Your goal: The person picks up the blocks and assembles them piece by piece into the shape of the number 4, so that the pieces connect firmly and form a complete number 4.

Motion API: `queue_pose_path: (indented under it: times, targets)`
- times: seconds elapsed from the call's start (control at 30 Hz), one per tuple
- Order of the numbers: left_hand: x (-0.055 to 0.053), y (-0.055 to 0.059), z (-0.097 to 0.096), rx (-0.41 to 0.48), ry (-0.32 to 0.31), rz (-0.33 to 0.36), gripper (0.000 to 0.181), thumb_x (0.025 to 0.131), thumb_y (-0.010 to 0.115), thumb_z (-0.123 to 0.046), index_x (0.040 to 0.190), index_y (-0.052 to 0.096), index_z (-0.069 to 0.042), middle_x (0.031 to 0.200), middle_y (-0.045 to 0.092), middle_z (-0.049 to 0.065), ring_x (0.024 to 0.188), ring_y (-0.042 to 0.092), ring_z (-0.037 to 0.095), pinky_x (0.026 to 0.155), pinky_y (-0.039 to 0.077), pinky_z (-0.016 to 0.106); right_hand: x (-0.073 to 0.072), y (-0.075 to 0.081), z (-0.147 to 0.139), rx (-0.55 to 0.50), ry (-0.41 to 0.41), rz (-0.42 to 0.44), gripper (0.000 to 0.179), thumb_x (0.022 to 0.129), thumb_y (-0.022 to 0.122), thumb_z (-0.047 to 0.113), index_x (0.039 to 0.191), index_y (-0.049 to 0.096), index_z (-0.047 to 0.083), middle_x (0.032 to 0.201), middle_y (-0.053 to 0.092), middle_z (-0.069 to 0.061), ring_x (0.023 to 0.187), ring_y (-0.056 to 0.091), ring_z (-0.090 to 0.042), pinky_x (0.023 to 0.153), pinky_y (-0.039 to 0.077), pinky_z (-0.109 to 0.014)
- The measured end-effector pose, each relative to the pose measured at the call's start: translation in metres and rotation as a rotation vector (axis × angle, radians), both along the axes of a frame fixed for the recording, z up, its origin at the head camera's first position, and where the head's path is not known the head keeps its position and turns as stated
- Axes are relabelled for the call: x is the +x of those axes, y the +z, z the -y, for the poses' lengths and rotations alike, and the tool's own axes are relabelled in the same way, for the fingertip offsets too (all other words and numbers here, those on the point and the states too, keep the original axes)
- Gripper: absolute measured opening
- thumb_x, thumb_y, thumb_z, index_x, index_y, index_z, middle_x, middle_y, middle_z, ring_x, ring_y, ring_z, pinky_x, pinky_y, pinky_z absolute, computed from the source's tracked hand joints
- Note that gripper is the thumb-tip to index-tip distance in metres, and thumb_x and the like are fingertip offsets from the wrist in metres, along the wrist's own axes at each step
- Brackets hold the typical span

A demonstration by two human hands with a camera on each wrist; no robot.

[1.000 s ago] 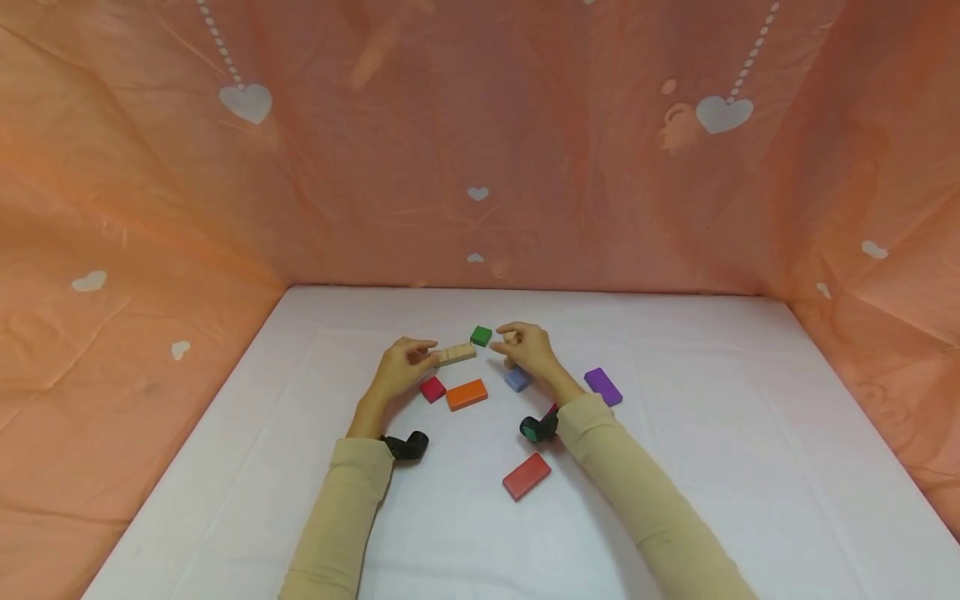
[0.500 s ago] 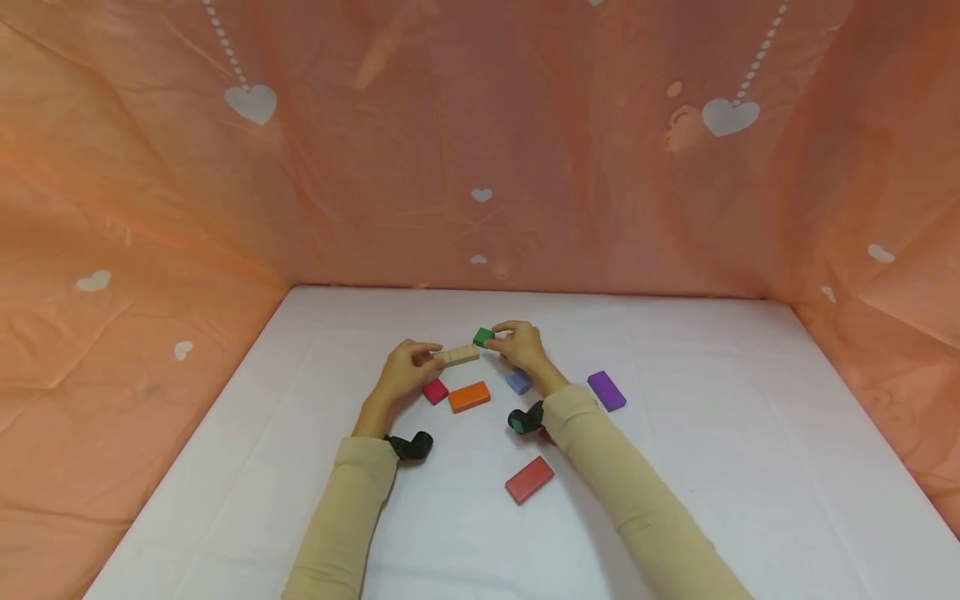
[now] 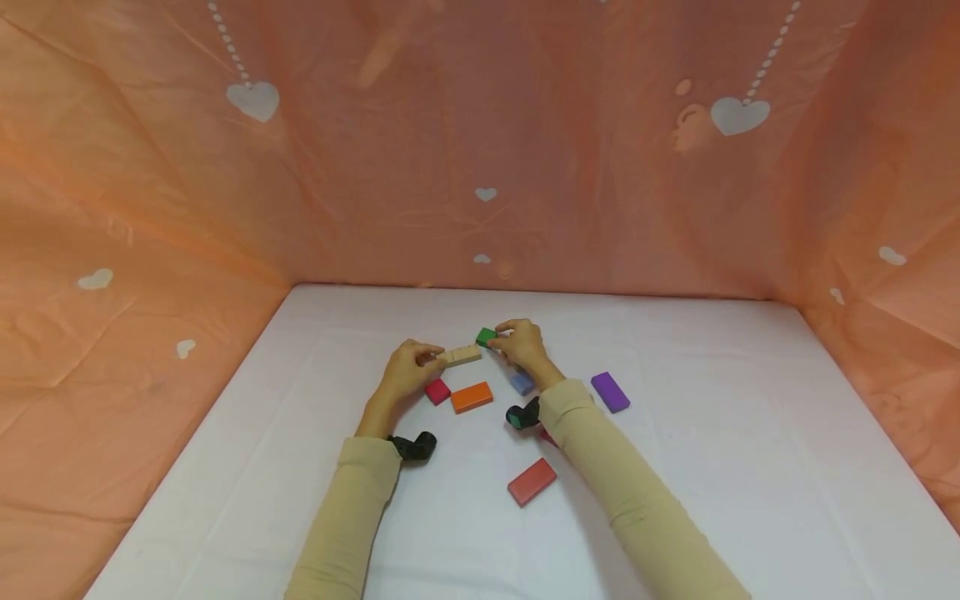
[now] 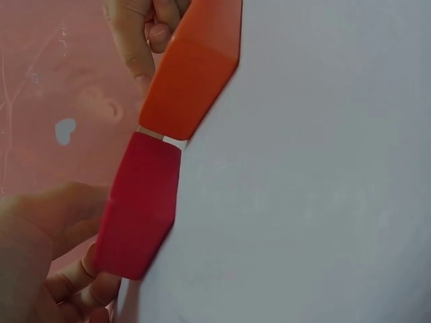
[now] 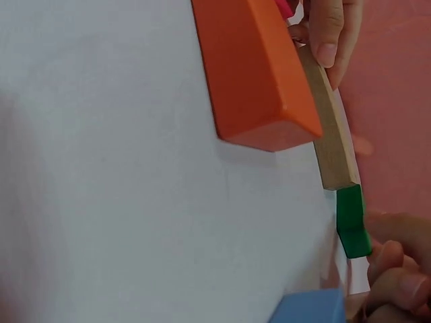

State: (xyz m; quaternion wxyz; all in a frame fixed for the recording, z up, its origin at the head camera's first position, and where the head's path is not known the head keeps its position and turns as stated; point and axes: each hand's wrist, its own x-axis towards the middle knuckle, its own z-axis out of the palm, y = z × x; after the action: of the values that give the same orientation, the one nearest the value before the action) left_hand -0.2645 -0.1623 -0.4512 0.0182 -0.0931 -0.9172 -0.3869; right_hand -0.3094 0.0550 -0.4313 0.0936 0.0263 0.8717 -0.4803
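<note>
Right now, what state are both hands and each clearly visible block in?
Left bare hand: holding the left end of the long plain wooden block
Right bare hand: pinching the small green block
Wooden block: lying flat, held
Green block: held beside the wooden block's right end
Orange rectangular block: lying flat
Small crimson block: resting
Small blue block: resting, partly hidden
Purple rectangular block: flat, untouched
Red rectangular block: flat, untouched

Narrow gap between orange block (image 3: pixel 472 397) and blue block (image 3: pixel 522 382); wider lane between orange block and red block (image 3: pixel 532 482). Crimson block (image 3: pixel 438 392), orange block bar near side of wooden block (image 3: pixel 461 356); left hand (image 3: pixel 406 369) covers its left end, green block (image 3: pixel 486 337) and right hand (image 3: pixel 522 346) its right.
</note>
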Motion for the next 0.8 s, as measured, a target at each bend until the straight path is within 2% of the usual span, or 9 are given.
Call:
queue_pose_path:
  times: [0.43,0.8]
  targets:
    - [0.003,0.003,-0.0042,-0.022,0.03,0.055,0.031,0.088,0.068,-0.021,0.11,0.07,0.0,0.102,0.064,0.019,0.089,0.056,0.025,0.077,0.044,0.03,0.0012,0.0008,0.0054,0.069,-0.022,-0.015,0.036,0.085,0.071,0.012,0.119,0.067,0.002,0.052,0.052,0.001,0.041,0.045,-0.005,0.039,0.038,-0.016]
    - [0.004,0.0047,-0.008,-0.029,0.035,0.094,0.028,0.087,0.071,-0.023,0.104,0.071,0.0,0.098,0.068,0.016,0.085,0.056,0.021,0.073,0.041,0.024,0.0024,-0.0004,0.0054,0.122,-0.013,-0.05,0.034,0.084,0.073,0.015,0.116,0.07,0.005,0.049,0.051,0.003,0.039,0.043,-0.004,0.039,0.035,-0.015]
